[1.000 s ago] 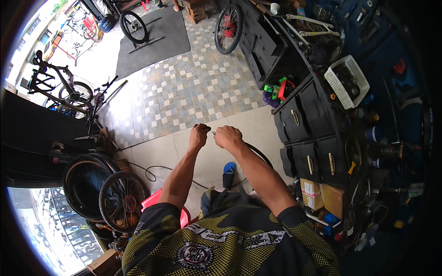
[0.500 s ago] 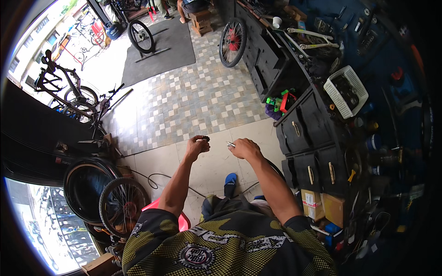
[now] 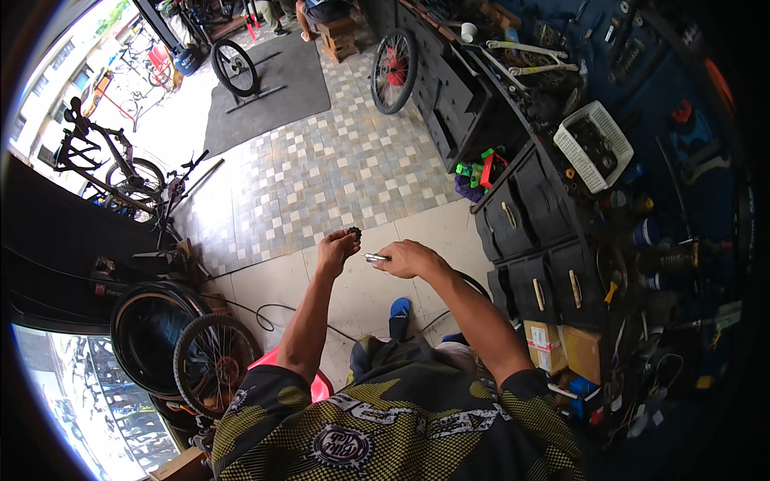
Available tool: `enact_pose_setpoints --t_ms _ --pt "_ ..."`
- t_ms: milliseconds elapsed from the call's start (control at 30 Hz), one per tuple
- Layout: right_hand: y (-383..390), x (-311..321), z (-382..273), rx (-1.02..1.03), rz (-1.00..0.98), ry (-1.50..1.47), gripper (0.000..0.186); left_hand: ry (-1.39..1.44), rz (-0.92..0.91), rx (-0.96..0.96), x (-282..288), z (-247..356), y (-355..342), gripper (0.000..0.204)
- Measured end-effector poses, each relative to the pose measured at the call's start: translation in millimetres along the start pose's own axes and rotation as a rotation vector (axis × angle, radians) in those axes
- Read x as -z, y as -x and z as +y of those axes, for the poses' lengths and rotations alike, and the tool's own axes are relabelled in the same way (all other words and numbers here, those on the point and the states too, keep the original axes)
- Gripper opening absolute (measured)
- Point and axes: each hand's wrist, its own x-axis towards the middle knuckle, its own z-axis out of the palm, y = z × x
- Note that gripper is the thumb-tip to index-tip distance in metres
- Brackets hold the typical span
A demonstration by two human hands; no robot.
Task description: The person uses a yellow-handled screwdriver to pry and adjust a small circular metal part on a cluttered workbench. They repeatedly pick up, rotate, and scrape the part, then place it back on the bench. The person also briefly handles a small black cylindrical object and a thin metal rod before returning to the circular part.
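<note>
My left hand [image 3: 334, 250] is closed on a small dark toothed wheel [image 3: 354, 233], pinched at the fingertips; its rim sticks out past the fingers. Close by on the right, my right hand [image 3: 407, 258] is wrapped round a silver metal tool [image 3: 372, 257]. The tool's narrow tip points left toward my left hand, a little below the toothed wheel and apart from it. Most of the tool is hidden in the fist. Both hands are held up in front of me, over the pale floor tiles.
On the right stands a black drawer cabinet [image 3: 513, 248], its top holding a white basket [image 3: 597, 178] and scattered tools. A bicycle wheel [image 3: 210, 361] and tyres lean at the left. A black hose [image 3: 473, 282] curves beside my right forearm. Farther off, a bicycle frame [image 3: 96, 164] stands near the opening.
My right hand has moved left with the silver tool, closer to my left hand. The toothed wheel has turned up and shows more clearly. The view has shifted slightly.
</note>
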Motion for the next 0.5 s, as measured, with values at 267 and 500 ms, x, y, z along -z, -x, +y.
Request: enact_pose_setpoints --t_ms 267,500 --pt "-21.6 -17.8 -27.9 -0.182 0.235 0.143 0.036 -0.055 0.158 0.118 4.9 -15.6 -21.9 0.022" --pt "-20.7 -19.3 -14.1 -0.187 0.183 0.054 0.037 -0.22 0.17 -0.035 8.3 -30.9 -21.6 0.016"
